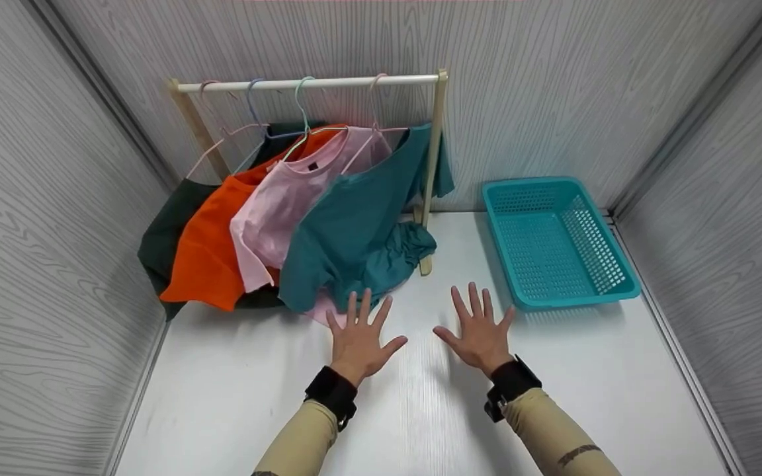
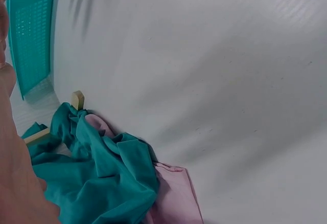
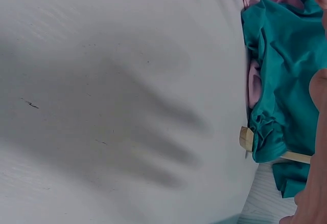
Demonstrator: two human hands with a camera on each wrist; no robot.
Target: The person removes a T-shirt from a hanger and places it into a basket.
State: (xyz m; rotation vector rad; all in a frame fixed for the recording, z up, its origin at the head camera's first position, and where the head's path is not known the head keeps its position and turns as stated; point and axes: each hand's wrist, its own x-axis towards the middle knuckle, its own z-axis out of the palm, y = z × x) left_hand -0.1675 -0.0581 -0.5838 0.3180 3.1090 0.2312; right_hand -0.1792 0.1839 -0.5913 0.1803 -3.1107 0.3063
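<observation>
My left hand [image 1: 358, 344] is held over the white table with its fingers spread, just in front of the hanging clothes. Level with it, my right hand [image 1: 481, 336] is also spread, near the front left corner of the teal basket [image 1: 540, 251]. Neither hand holds anything. On a small rack [image 1: 315, 83] hang a dark green garment [image 1: 172, 228], an orange one [image 1: 209, 238], a pink shirt [image 1: 282, 205] and a teal shirt [image 1: 348, 225]. The teal shirt hangs askew, its lower part bunched on the table. In the left wrist view, pink cloth [image 2: 176, 193] shows beneath teal cloth [image 2: 112, 183].
Wood-grain panels enclose the table [image 1: 235, 396] at the back and both sides. The rack's wooden foot [image 1: 425, 264] juts forward beside the bunched cloth. Pastel hangers [image 1: 304, 106] hook over the rail. The basket stands at the back right, with no contents visible.
</observation>
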